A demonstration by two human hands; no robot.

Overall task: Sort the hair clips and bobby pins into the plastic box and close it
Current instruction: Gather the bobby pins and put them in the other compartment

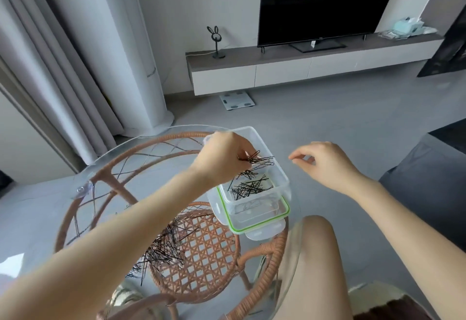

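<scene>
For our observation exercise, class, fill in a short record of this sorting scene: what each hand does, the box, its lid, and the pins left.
Clear plastic box: open, black pins inside
Green-rimmed clear lid: off, at the box's near end
Left hand: pinches a bunch of black metal bobby pins over the box
Right hand: empty, fingers loosely curled, right of the box
Unsorted pins: pile on the round glass-topped rattan table

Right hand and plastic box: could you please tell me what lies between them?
Nothing lies there. In the head view the empty right hand hovers just to the right of the plastic box, and the narrow gap between them is bare.
</scene>
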